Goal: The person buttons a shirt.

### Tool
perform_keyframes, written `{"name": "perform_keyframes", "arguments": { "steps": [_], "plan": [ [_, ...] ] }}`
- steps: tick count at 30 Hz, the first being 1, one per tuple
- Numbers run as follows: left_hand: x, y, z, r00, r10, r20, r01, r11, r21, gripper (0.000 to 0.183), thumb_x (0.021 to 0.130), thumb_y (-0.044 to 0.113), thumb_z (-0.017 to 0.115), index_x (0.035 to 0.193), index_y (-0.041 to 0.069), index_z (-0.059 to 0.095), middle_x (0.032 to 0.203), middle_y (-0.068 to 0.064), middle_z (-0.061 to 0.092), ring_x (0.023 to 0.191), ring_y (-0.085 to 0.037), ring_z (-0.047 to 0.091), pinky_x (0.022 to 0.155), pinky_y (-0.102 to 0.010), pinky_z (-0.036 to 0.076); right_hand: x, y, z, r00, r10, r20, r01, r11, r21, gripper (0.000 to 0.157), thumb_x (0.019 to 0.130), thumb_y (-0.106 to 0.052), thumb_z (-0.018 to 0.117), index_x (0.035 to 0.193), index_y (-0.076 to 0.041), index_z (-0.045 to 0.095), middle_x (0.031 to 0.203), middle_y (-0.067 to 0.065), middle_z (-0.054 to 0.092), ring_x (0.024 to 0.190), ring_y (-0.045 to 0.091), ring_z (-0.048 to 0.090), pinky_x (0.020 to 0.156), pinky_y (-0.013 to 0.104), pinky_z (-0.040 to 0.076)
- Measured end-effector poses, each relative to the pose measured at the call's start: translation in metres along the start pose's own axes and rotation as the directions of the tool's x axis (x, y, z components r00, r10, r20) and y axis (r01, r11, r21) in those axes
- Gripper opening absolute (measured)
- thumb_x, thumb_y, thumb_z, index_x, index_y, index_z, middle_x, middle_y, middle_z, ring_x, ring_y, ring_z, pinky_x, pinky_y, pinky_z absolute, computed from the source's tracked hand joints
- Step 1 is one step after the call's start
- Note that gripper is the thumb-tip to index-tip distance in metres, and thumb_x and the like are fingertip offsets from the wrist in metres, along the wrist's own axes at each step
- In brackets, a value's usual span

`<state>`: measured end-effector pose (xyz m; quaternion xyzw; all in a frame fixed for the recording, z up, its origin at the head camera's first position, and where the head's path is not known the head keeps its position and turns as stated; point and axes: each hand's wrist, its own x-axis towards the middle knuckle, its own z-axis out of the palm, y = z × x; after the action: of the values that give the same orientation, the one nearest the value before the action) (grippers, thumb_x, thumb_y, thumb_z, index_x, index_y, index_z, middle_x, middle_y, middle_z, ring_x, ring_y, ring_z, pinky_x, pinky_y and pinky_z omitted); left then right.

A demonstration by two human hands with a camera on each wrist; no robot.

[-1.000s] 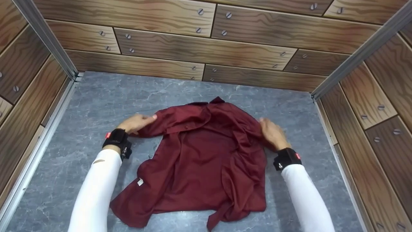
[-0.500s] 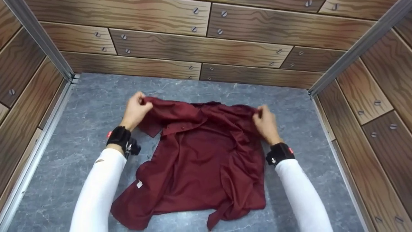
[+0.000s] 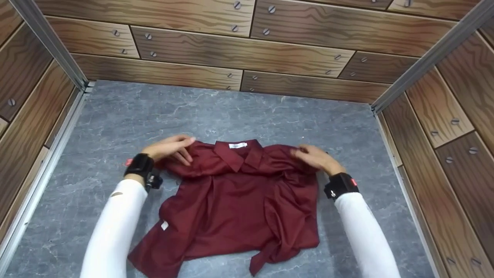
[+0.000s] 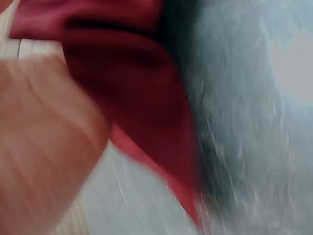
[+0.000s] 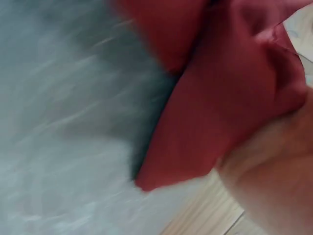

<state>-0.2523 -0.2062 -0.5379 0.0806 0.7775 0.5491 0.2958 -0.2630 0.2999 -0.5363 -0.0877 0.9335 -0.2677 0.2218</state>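
One maroon shirt (image 3: 241, 212), right grip (image 3: 315, 157) — partly blurred

Shirt (image 3: 239, 210), dark red, creased, opened out with inner back exposed. Position: centre to lower centre of head view. Collar (image 3: 230, 156) uppermost, white label (image 3: 238, 145) inside. Front panel (image 3: 160, 249) splayed lower left, bearing small white tag (image 3: 164, 225).

The shirt (image 3: 239, 212) is lying on the counter (image 3: 193, 112), its collar (image 3: 228, 154) facing far, its hem (image 3: 225, 249) near. The left hand (image 3: 171, 148) is lying at the shirt's far left part, the right hand (image 3: 314, 157) at its far right. The far wall (image 3: 200, 48) is standing behind the shirt; the left wall (image 3: 29, 100) and right wall (image 3: 436, 119) are flanking the counter.
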Motion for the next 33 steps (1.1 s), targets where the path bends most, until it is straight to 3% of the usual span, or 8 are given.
{"name": "perform_keyframes", "arguments": {
  "steps": [2,5,10,15,20,27,30,33],
  "plan": [
    [0.011,0.003,0.011,0.994,0.015,-0.112,0.010,0.977,0.215,0.064,0.107,0.049,0.048,0.143,-0.003,0.048,0.105,-0.025,0.072,0.092,-0.034,0.073,0.092,-0.047,0.055,0.005,-0.012,0.002,0.998,-0.025,-0.057,0.023,0.999,-0.030,0.077,0.104,-0.061,0.043,0.149,0.001,0.051,0.149,0.025,0.052,0.139,0.043,0.047,0.116,0.057,0.033],
    [0.025,0.010,0.030,0.959,0.107,-0.264,0.033,0.878,0.477,0.066,0.100,0.054,0.061,0.133,-0.002,0.060,0.114,-0.023,0.071,0.105,-0.037,0.069,0.093,-0.051,0.053,0.012,-0.031,0.013,0.990,-0.080,-0.120,0.062,0.986,-0.153,0.065,0.105,-0.056,0.048,0.140,-0.003,0.062,0.138,0.022,0.063,0.129,0.042,0.057,0.109,0.057,0.042],
    [0.035,0.014,0.059,0.945,0.206,-0.254,-0.021,0.813,0.582,0.054,0.086,0.038,0.084,0.123,0.000,0.073,0.121,-0.019,0.070,0.116,-0.036,0.063,0.099,-0.052,0.049,0.012,-0.044,0.026,0.996,-0.089,-0.020,0.083,0.975,-0.208,0.041,0.099,-0.036,0.067,0.126,-0.006,0.068,0.118,0.017,0.071,0.111,0.036,0.065,0.097,0.053,0.049],
    [0.035,0.010,0.080,0.919,0.237,-0.316,-0.044,0.856,0.514,0.026,0.087,0.026,0.083,0.107,0.009,0.081,0.109,-0.013,0.064,0.107,-0.031,0.058,0.097,-0.047,0.044,0.008,-0.037,0.026,0.987,-0.158,-0.022,0.156,0.986,-0.064,0.014,0.092,-0.011,0.069,0.105,-0.009,0.066,0.100,0.007,0.064,0.094,0.025,0.058,0.086,0.042,0.045],
    [0.040,0.015,0.087,0.915,0.227,-0.332,-0.059,0.893,0.446,0.039,0.090,0.034,0.080,0.117,0.006,0.077,0.111,-0.013,0.068,0.105,-0.029,0.058,0.096,-0.046,0.045,0.004,-0.038,0.021,0.960,-0.254,-0.118,0.262,0.964,0.057,0.020,0.087,0.004,0.063,0.100,-0.010,0.059,0.099,0.007,0.059,0.095,0.026,0.054,0.084,0.041,0.041],
    [0.048,0.020,0.085,0.923,0.181,-0.339,-0.057,0.937,0.344,0.024,0.086,0.021,0.083,0.106,0.008,0.082,0.101,-0.007,0.077,0.095,-0.023,0.066,0.088,-0.037,0.049,0.000,-0.042,0.020,0.958,-0.254,-0.131,0.270,0.956,0.119,0.018,0.091,-0.011,0.066,0.108,-0.013,0.062,0.110,0.007,0.064,0.103,0.025,0.058,0.092,0.042,0.044],
    [0.044,0.024,0.082,0.895,0.215,-0.391,-0.090,0.945,0.314,0.014,0.084,0.018,0.082,0.097,0.010,0.082,0.094,-0.002,0.075,0.089,-0.019,0.063,0.083,-0.033,0.047,-0.004,-0.040,0.016,0.964,-0.229,-0.138,0.246,0.961,0.128,0.020,0.092,-0.020,0.068,0.111,-0.014,0.070,0.114,0.006,0.069,0.107,0.024,0.062,0.097,0.044,0.046],
    [0.037,0.037,0.077,0.832,0.309,-0.461,-0.143,0.922,0.360,0.011,0.085,0.017,0.079,0.095,0.014,0.080,0.084,0.001,0.068,0.079,-0.016,0.058,0.074,-0.032,0.045,-0.006,-0.040,0.009,0.938,-0.269,-0.221,0.289,0.955,0.063,0.018,0.091,-0.016,0.070,0.108,-0.011,0.075,0.111,0.008,0.069,0.107,0.027,0.061,0.097,0.045,0.046]
  ]
}}
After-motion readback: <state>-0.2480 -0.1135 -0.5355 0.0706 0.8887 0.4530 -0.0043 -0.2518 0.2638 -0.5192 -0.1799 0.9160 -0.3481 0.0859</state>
